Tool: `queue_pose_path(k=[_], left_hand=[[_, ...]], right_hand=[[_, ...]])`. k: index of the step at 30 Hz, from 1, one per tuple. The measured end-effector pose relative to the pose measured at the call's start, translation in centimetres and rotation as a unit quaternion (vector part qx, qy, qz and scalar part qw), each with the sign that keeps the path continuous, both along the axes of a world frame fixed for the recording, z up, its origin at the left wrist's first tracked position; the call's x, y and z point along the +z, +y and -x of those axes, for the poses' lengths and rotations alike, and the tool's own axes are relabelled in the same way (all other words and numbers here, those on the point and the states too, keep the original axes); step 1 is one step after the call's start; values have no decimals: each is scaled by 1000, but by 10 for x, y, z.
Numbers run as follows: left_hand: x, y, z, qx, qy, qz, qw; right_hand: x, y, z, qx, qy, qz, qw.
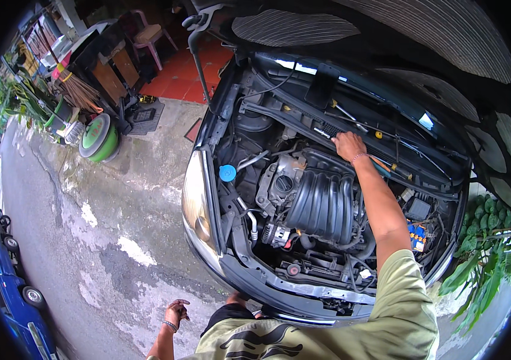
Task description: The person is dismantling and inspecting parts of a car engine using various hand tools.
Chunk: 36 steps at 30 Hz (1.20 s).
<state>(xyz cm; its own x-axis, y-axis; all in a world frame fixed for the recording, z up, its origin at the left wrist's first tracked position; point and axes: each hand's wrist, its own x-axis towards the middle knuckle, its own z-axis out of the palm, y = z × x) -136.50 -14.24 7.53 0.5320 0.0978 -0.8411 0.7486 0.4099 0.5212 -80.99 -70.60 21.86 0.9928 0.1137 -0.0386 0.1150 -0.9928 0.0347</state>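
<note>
My right hand point(350, 146) reaches across the engine to the black cowl panel point(291, 123) below the windshield. Its fingers are closed round a short shiny metal tool point(322, 132), whose end sticks out to the left; the rest is hidden by the hand. Just beyond lies a longer metal hand tool point(350, 117) on the cowl. Beside my right wrist is a tool with an orange and teal handle point(381, 166). My left hand point(175, 311) hangs low in front of the car, fingers loosely bent and apart, holding nothing.
Under the raised hood point(387, 30) sit the black intake manifold point(323, 198), a blue reservoir cap point(227, 173) and the battery point(417, 237). A hood prop or hinge arm point(197, 60) stands at the left. A green pot point(99, 139) and a blue vehicle point(12, 282) are farther left.
</note>
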Motion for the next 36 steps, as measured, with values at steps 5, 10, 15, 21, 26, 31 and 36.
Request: queue_pose_path(k=[5,10,15,21,26,31,36], left_hand=[[8,-5,-33,-442,-283,-294,799],[98,-115,-156,-280,-319,-70,903],[213,-231,-236,-245,-463,77,848],[254,-276,-203,-299,-513,52,803],[291,-285,-165,-393,-656,-155,625],[306,-282,-140,-438,-743,-213,459],[311,-287,-140,-428,-790,-185,397]], right_hand=[[25,4,15,-102,100,-9,990],[66,34,122,-17,104,-493,863],[118,72,268,140,11,-524,840],[163,74,394,53,-23,-569,820],[182,53,451,146,-84,-462,871],[192,47,485,176,-16,-464,868],[183,49,502,-56,225,-739,632]])
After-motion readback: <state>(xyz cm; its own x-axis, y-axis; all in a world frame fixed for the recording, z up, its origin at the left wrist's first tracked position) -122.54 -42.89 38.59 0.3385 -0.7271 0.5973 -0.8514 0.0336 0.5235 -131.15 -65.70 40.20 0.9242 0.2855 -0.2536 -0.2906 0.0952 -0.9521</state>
